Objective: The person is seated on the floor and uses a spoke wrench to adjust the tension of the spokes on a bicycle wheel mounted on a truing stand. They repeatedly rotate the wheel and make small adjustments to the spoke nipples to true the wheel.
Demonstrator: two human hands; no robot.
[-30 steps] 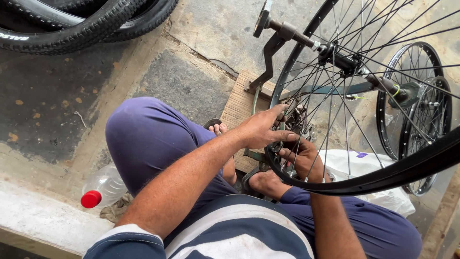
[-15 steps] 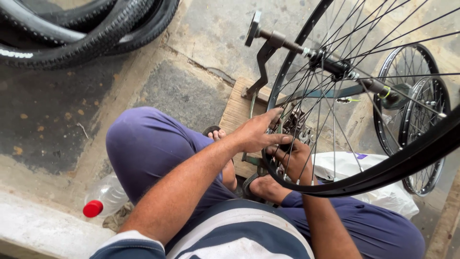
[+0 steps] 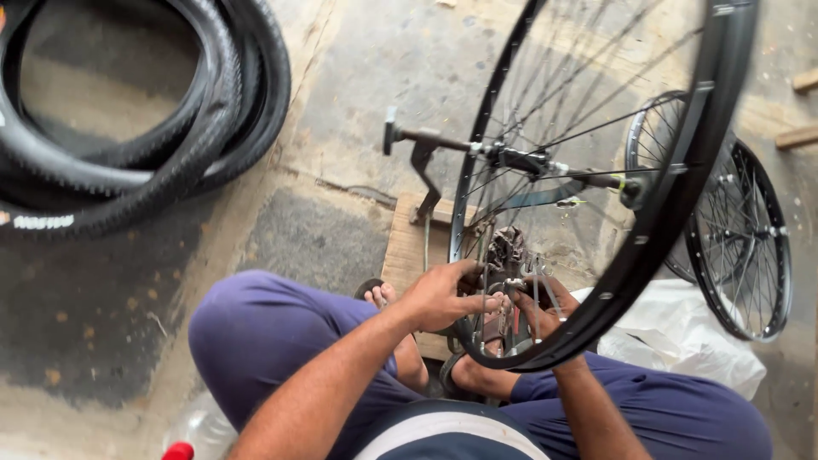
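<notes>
Over on the left a pile of black tyres (image 3: 145, 128) lay on the concrete, so the bare wheel rim (image 3: 648, 230) had no rubber on it yet. It stood upright in a metal stand (image 3: 423, 158) with all the spokes already laced in, so I'd guess the build was mostly done and the fiddly spoke work at the bottom was what remained. The left hand (image 3: 443, 296) had its fingers curled and pressed together on the rim's lower edge, just beside the spokes. The right hand (image 3: 545, 311) reached in between the spokes from the other side; couldn't tell what its fingers were pinching, if anything. A second wheel (image 3: 733, 230) leaned further right, above a white plastic bag (image 3: 682, 336).
</notes>
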